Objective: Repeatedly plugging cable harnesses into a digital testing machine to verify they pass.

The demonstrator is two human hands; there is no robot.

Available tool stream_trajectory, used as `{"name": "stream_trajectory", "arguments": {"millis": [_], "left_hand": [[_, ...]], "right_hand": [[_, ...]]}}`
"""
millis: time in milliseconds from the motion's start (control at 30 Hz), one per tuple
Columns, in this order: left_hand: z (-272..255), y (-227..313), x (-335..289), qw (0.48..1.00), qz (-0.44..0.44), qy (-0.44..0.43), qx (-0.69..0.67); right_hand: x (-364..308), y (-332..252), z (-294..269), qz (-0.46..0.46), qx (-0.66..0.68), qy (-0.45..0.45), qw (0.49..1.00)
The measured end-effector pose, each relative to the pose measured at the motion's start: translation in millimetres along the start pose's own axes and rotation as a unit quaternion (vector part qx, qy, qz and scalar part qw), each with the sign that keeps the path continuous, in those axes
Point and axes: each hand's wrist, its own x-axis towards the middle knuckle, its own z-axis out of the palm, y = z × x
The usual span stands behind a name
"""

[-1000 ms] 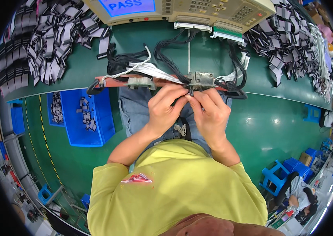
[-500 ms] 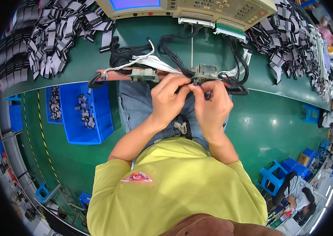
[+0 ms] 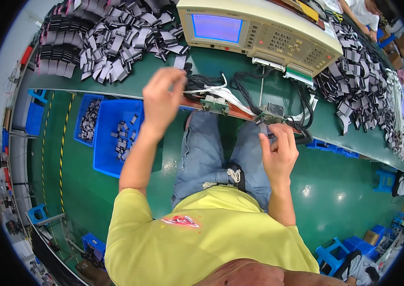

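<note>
My left hand (image 3: pixel 160 102) is raised near the table's front edge, just short of a single ribbon cable (image 3: pixel 180 62); motion smears its fingers, so its grip cannot be told. My right hand (image 3: pixel 280 151) is at the right test socket (image 3: pixel 271 112), thumb and fingers bent round a short grey ribbon cable (image 3: pixel 263 128) with a dark end, mostly hidden by the fingers. A second socket (image 3: pixel 215 105) sits to the left on the same reddish bar. White wires (image 3: pixel 235 99) and black wires (image 3: pixel 244 86) run behind the sockets.
A beige tester (image 3: pixel 259 35) with a lit screen stands at the back. Ribbon cables are heaped at left (image 3: pixel 116 43) and right (image 3: pixel 362 81). Below the table edge, a blue bin (image 3: pixel 109 159) holds more short cables. Another person (image 3: pixel 362 14) works at the far right.
Both hands were together at the right socket. My left hand has swung away to the left toward the cable heap; my right hand stays by the socket. The view has shifted.
</note>
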Motion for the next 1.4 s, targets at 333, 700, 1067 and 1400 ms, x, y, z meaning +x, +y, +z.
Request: {"name": "stream_trajectory", "arguments": {"millis": [333,700,1067,1400], "left_hand": [[15.4,-109.5,27.3,0.979,0.08,-0.187,0.019],[9.8,-169.5,-0.1,0.797,-0.177,0.007,-0.577],[10.5,-141.1,-2.4,0.894,-0.199,-0.083,-0.394],[8.5,-139.0,-2.1,0.905,-0.208,-0.09,-0.361]], "right_hand": [[-11.6,-3.0,-4.1,0.008,0.013,0.009,1.0],[3.0,5.7,-2.0,-0.077,-0.073,-0.048,0.993],[11.5,17.6,-1.7,-0.134,-0.162,-0.15,0.966],[0.6,22.1,9.9,-0.125,-0.136,-0.091,0.979]]}}
